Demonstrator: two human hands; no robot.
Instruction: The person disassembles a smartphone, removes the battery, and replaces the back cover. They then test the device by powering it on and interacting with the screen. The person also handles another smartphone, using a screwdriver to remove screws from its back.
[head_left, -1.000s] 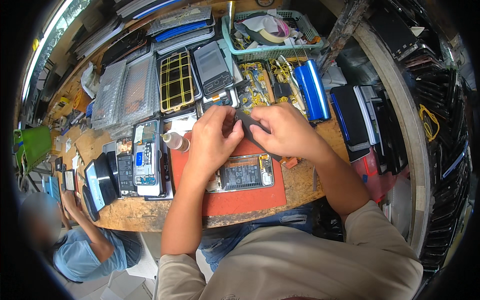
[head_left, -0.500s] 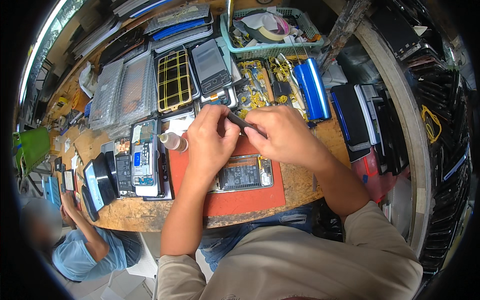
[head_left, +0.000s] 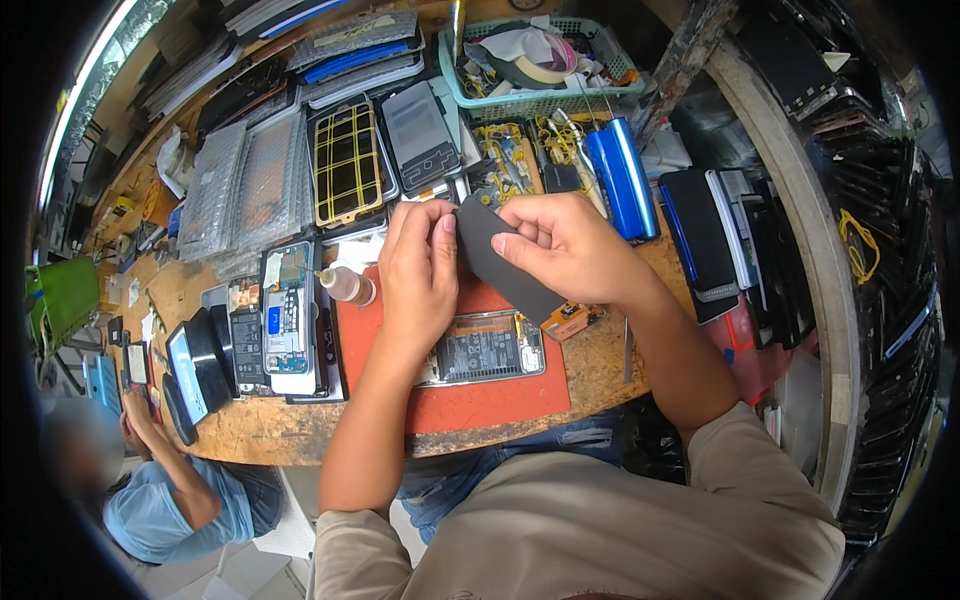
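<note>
A dark grey, thin phone display panel (head_left: 492,258) is held tilted above the mat, with an orange flex cable (head_left: 568,321) at its lower right end. My left hand (head_left: 416,272) pinches its upper left edge between thumb and fingers. My right hand (head_left: 572,247) grips the opposite edge, thumb lying on the dark face. Below sits an opened phone body (head_left: 478,350) with its battery showing, on a red mat (head_left: 490,408); my left hand and wrist cover part of it. A small dropper bottle (head_left: 348,286) stands left of my left hand.
Opened phones (head_left: 288,330) are stacked left of the mat. Farther back lie bubble-wrapped panels (head_left: 240,185), a blue cylinder (head_left: 622,180) and a green basket (head_left: 540,100) of parts. At the lower left, a person in a blue shirt (head_left: 165,505) sits beside the bench.
The panel has turned from nearly edge-on to show its broad dark face, and its orange flex cable has come into view. My hands have shifted slightly with it.
</note>
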